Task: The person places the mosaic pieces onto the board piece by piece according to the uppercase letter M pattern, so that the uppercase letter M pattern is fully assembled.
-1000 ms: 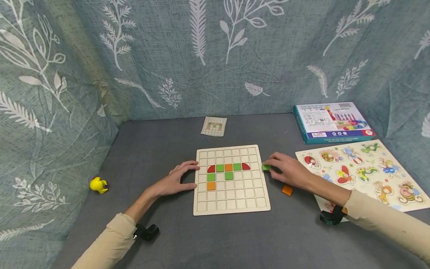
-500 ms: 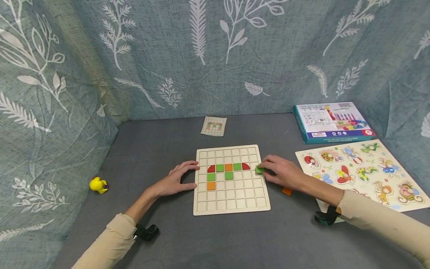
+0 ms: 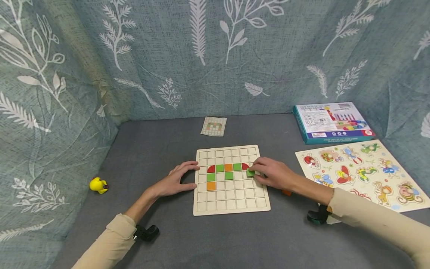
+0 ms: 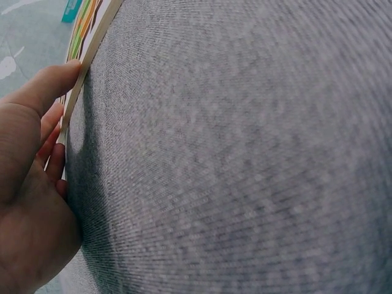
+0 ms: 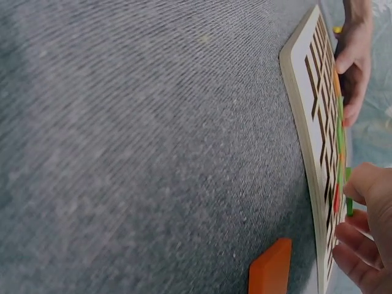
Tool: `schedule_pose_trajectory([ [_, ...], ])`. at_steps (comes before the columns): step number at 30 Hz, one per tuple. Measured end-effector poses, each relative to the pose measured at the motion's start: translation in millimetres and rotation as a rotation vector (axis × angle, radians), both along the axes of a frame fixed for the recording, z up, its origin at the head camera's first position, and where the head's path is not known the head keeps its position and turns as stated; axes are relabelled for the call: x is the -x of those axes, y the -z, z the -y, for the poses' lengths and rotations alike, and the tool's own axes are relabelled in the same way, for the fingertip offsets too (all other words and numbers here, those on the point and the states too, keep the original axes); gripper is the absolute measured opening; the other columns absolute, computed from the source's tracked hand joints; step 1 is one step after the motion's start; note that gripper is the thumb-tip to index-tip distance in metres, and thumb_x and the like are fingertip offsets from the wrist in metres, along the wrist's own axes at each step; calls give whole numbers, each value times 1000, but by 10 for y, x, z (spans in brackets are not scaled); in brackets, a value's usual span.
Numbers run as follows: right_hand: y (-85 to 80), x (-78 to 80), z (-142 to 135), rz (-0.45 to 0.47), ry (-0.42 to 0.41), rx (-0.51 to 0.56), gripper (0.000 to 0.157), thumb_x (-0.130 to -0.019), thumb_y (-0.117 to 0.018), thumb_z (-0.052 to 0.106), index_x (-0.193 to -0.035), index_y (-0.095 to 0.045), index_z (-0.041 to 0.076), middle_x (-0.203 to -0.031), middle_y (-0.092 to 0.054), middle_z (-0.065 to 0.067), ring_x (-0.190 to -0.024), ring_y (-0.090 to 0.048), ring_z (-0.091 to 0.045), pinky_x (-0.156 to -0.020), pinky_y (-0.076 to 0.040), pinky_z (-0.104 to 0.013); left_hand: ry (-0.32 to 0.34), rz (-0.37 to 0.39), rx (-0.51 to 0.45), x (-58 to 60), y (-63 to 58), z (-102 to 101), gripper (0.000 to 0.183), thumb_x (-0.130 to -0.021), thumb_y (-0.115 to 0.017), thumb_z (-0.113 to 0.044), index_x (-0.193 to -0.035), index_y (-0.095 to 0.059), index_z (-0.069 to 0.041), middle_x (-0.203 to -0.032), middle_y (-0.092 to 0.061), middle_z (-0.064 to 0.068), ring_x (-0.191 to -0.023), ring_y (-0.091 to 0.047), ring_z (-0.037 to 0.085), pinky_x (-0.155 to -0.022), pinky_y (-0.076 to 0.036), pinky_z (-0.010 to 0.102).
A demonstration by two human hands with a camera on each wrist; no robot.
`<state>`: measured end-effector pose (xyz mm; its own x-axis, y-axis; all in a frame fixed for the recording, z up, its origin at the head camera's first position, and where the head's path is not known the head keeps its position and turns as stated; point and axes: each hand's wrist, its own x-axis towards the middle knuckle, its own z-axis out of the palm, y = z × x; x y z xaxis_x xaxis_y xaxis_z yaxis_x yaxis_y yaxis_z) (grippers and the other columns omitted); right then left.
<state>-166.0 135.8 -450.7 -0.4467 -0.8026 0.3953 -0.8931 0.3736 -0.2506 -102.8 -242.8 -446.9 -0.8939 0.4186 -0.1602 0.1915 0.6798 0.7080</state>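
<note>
A square wooden grid board [image 3: 235, 205] lies mid-table, with red quarter-round, green and orange tiles set in some of its cells. Thumb and fingers of my right hand [image 3: 273, 173] pinch a green square tile [image 3: 250, 172] over the board, just below the right red quarter-round tile [image 3: 245, 166]. In the right wrist view the green tile [image 5: 349, 199] stands between thumb and fingers. My left hand [image 3: 173, 181] touches the board's left edge with thumb and fingertips spread along it; the left wrist view shows the thumb [image 4: 58, 79] at that edge.
An orange tile [image 3: 286, 192] lies on the table, partly under my right wrist. A pattern card [image 3: 213, 126] is behind the board. To the right are an insect picture board [image 3: 364, 175] and a boxed game [image 3: 332, 123]; a yellow toy [image 3: 98, 185] sits far left.
My right hand has carried the green tile leftward from beside the board's right edge to over the cells below the red piece. The left hand stays where it was.
</note>
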Motion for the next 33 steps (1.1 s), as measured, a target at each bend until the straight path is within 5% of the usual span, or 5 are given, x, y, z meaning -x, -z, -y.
schedule_pose_trajectory([
  [33, 53, -11, 126, -12, -12, -8, 20, -84, -74, 11, -103, -73, 14, -102, -67, -1, -90, -61, -12, -70, -52, -29, -5, 8, 3, 2, 20, -9, 59, -90, -69, -32, -142, -46, -14, -156, -30, 9, -142, -24, 38, -108, -15, 67],
])
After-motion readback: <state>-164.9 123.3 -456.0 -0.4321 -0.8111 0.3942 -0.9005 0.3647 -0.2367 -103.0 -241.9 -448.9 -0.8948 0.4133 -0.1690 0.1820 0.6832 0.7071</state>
